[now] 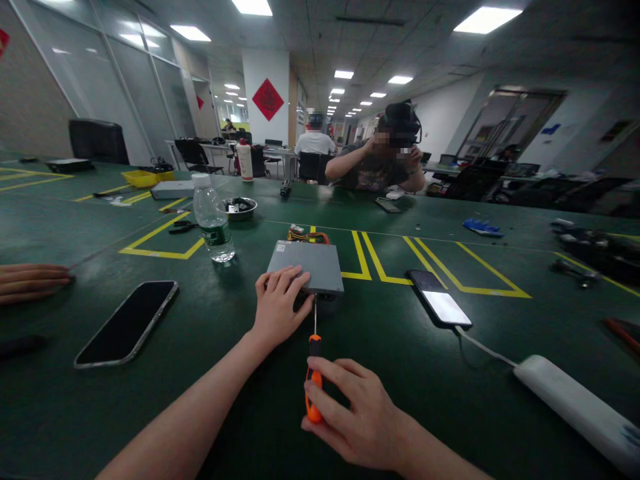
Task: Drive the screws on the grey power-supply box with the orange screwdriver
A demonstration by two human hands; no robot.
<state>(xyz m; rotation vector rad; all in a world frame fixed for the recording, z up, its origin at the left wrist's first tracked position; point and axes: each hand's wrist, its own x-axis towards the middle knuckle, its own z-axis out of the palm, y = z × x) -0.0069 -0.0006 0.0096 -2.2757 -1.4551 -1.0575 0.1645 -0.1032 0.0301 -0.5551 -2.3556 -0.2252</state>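
Observation:
A grey metal power supply unit [320, 263] lies on the green table with a bundle of coloured wires [310, 236] at its far side. My left hand [280, 303] holds it at the near left, fingers over the top and thumb by the front edge. Between the fingers and thumb of my right hand [363, 410] is an orange and black screwdriver [315, 345]. Its shaft points away from me, and the tip meets the near face of the unit. The tip itself and any screw there are too small to make out.
A water bottle [213, 223] stands left of the unit, near a metal bowl [240, 208]. Phones lie at left [127, 323] and right [440, 300], the latter cabled to a white power strip [575, 407]. Another person's hand [33, 283] rests far left; a person [377, 157] sits opposite.

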